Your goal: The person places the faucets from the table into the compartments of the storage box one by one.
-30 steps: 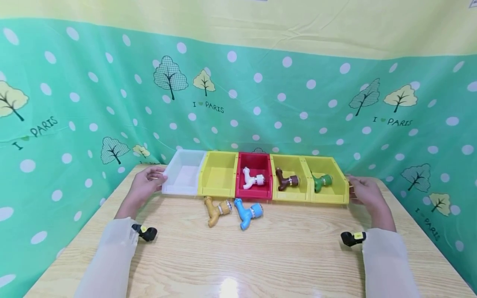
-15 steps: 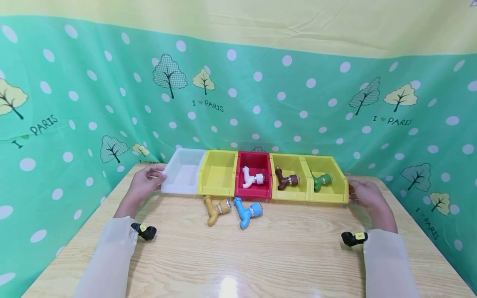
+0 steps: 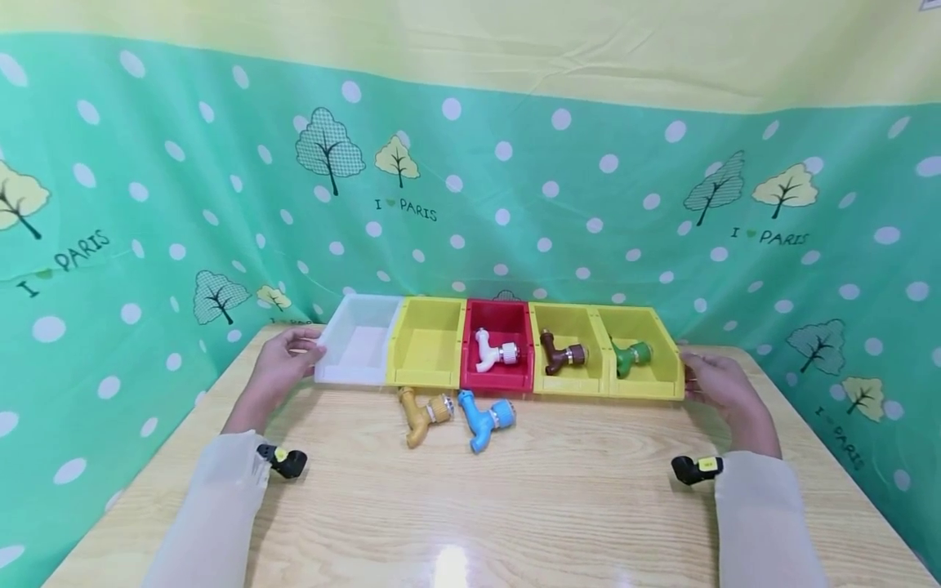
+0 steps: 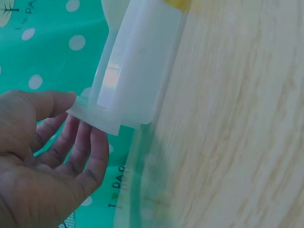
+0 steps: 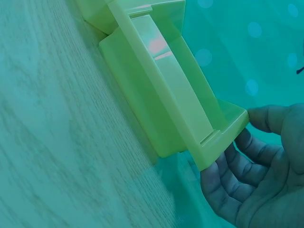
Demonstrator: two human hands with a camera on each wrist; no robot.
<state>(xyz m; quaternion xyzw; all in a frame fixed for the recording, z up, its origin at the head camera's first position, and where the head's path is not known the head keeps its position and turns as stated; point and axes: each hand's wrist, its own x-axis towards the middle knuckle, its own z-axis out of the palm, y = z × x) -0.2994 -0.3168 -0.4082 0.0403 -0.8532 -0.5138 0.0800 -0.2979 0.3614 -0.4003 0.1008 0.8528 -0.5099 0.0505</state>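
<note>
Only the head view shows the red bin (image 3: 497, 381).

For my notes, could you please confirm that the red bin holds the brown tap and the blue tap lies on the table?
Not brown: the head view shows the white tap in the red bin; the blue tap lies on the table.

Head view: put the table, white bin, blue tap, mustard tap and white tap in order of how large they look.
1. Table
2. White bin
3. Blue tap and mustard tap: too alike to rank
4. White tap, though it lies farther from the camera, so its true size is unsure
</note>
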